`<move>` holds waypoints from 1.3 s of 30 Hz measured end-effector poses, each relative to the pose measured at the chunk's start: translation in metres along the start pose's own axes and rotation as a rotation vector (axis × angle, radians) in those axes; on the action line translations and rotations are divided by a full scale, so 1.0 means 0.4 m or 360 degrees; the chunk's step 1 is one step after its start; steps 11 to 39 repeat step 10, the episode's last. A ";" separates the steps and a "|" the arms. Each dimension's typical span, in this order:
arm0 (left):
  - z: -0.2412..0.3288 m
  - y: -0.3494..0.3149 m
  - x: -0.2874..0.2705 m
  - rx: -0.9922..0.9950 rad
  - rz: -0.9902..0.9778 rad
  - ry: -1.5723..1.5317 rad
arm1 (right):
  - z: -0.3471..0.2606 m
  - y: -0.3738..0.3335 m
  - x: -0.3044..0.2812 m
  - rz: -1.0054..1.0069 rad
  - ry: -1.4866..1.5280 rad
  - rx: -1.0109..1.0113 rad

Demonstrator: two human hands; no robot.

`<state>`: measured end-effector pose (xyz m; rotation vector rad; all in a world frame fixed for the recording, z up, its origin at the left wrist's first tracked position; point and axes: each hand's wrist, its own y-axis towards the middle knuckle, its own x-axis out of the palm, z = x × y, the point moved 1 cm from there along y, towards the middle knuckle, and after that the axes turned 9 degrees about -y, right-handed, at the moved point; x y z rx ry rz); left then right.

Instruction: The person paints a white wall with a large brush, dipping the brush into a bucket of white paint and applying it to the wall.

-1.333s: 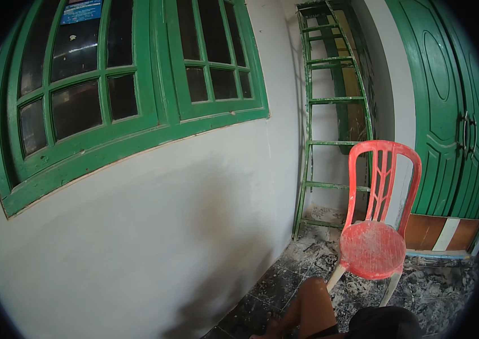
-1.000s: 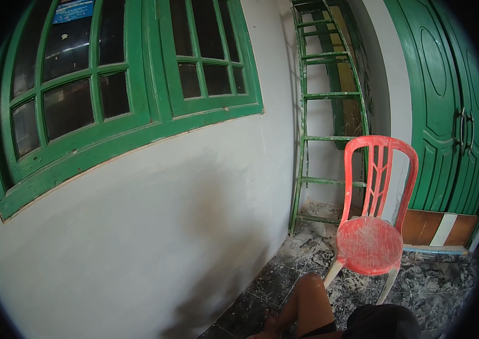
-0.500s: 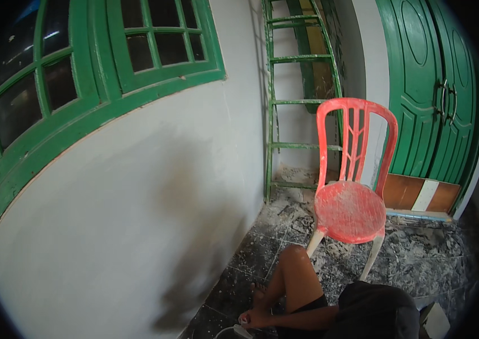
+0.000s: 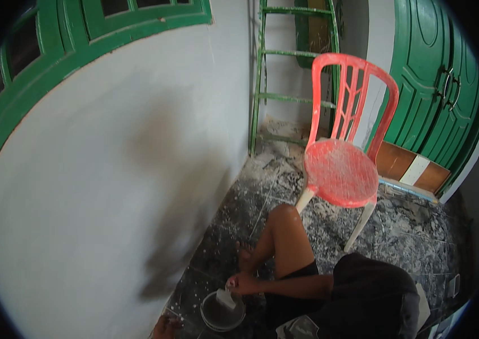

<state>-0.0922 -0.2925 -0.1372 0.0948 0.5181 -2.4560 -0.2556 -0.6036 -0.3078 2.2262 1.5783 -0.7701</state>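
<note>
My right hand (image 4: 243, 283) is closed around a flat hand tool (image 4: 226, 299) with a wide, pale end; whether it is a scraper or a brush I cannot make out. That pale end dips into the mouth of a small round bucket (image 4: 208, 322) on the dark floor, close to the wall. My bare leg is bent beside the bucket, the knee raised behind my forearm. At the lower left edge, skin with short finger- or toe-like ends shows near the wall's foot; whether it is my left hand or a foot is unclear.
A dusty red plastic chair (image 4: 342, 172) stands just beyond my knee. Behind it a green ladder (image 4: 290, 99) leans in the corner, left of the green double doors (image 4: 434, 101). A pale wall (image 4: 92, 198) runs along my left. White dust and splashes mark the tiled floor (image 4: 409, 240).
The view has tipped down, so the chair, ladder and window sit higher. The bucket and the pale tool end have come into full sight, along with the skin at the lower left.
</note>
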 end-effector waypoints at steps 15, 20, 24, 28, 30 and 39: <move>0.041 0.010 0.001 -0.0446 0.0036 -0.0045 | -0.019 -0.020 -0.025 -0.0044 -0.0327 -0.0265; 0.041 0.010 0.001 -0.0446 0.0036 -0.0045 | -0.019 -0.020 -0.025 -0.0044 -0.0327 -0.0265; 0.041 0.010 0.001 -0.0446 0.0036 -0.0045 | -0.019 -0.020 -0.025 -0.0044 -0.0327 -0.0265; 0.041 0.010 0.001 -0.0446 0.0036 -0.0045 | -0.019 -0.020 -0.025 -0.0044 -0.0327 -0.0265; 0.041 0.010 0.001 -0.0446 0.0036 -0.0045 | -0.019 -0.020 -0.025 -0.0044 -0.0327 -0.0265; 0.041 0.010 0.001 -0.0446 0.0036 -0.0045 | -0.019 -0.020 -0.025 -0.0044 -0.0327 -0.0265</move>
